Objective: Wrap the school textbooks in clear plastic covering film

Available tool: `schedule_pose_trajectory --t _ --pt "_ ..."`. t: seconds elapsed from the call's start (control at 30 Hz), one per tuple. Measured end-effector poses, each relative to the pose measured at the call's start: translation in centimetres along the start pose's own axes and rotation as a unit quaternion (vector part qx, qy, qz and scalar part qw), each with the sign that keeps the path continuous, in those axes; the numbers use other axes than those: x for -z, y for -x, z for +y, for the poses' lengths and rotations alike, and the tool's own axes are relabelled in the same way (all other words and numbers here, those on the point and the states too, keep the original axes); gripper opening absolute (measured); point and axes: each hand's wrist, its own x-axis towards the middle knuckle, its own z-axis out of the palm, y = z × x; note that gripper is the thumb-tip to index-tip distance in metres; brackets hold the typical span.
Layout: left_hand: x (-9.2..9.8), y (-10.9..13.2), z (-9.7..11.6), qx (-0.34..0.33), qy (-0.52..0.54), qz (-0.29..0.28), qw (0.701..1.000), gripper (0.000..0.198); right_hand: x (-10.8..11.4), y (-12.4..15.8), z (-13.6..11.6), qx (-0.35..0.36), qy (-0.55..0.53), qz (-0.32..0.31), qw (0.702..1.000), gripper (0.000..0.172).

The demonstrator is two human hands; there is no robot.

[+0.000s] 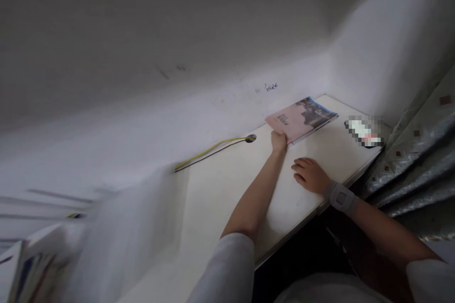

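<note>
Wall [142, 57], facing you: one, plain, greyish white, with dark smudges [163, 72] and a small blue scribble [271, 87] low down above the desk. Side wall [377, 42], to your right: one, pale, meeting the first at a corner. Desk [220, 189]: one, white top, set along the facing wall, with a round cable hole [250, 138] near its back edge. Panel [131, 232], to your left: one, pale, blurred. Curtain [419, 161], to your far right: one, folded, dotted with brown squares. Light: dim, upper wall shaded, brighter band lower; darkness beneath your desk.
</note>
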Motion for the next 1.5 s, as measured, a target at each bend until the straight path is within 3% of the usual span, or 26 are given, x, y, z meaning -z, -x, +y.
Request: schedule_pose_trajectory --t 0.17,0.27,0.33,0.43,0.53,0.57,0.63,0.73,0.8,0.87,1.0,1.13,1.37,1.5 --pt "2.2 0.7 1.7 -0.034 -0.127 -0.031 0.991 0.028 -0.3 0.2 0.7 0.008 0.004 -0.003 1.0 0.029" --pt "5.0 2.0 3.3 -0.066 -0.179 -0.051 0.98 0.036 -0.5 0.3 1.2 0.021 0.01 0.002 1.0 0.03" --pt "7.9 3.8 4.4 -0.092 -0.204 -0.069 0.972 0.039 -0.8 0.5 1.7 0.034 0.015 0.01 0.999 0.031" --pt "13.7 7.7 5.9 -0.136 -0.239 -0.092 0.957 0.039 -1.4 1.0 2.6 0.053 0.023 0.025 0.998 0.033" --pt "21.1 12.5 6.7 -0.238 -0.338 -0.105 0.904 0.038 -2.0 1.3 3.7 0.064 0.023 0.036 0.997 0.036" --pt "23.8 14.0 6.7 -0.262 -0.375 -0.085 0.885 0.038 -2.2 1.4 4.0 0.066 0.025 0.031 0.997 0.037" --pt "29.4 16.6 6.2 -0.27 -0.438 0.009 0.858 0.036 -2.4 1.5 4.5 0.069 0.028 0.021 0.997 0.039" --pt "37.1 19.7 4.4 -0.19 -0.521 0.204 0.807 0.035 -2.5 1.7 5.2 0.072 0.042 0.023 0.996 0.042" --pt "40.9 21.5 2.6 -0.118 -0.562 0.281 0.769 0.038 -2.7 1.9 5.7 0.079 0.051 0.02 0.995 0.043" --pt "43.3 23.1 0.6 -0.068 -0.583 0.313 0.747 0.042 -3.0 2.0 6.2 0.085 0.058 0.014 0.995 0.045" --pt "44.6 24.9 -2.1 0.009 -0.576 0.34 0.743 0.054 -3.5 2.2 7.2 0.082 0.066 0.01 0.994 0.046" --pt "44.6 24.2 -2.1 0.042 -0.539 0.355 0.763 0.059 -3.5 2.3 7.6 0.076 0.06 0.006 0.995 0.045" --pt "44.7 23.3 -1.3 0.027 -0.513 0.379 0.77 0.041 -3.3 2.2 7.6 0.076 0.037 0.021 0.996 0.043" --pt "44.4 23.4 -1.7 -0.051 -0.483 0.383 0.785 0.036 -3.2 2.1 7.5 0.075 0.038 0.023 0.996 0.041"
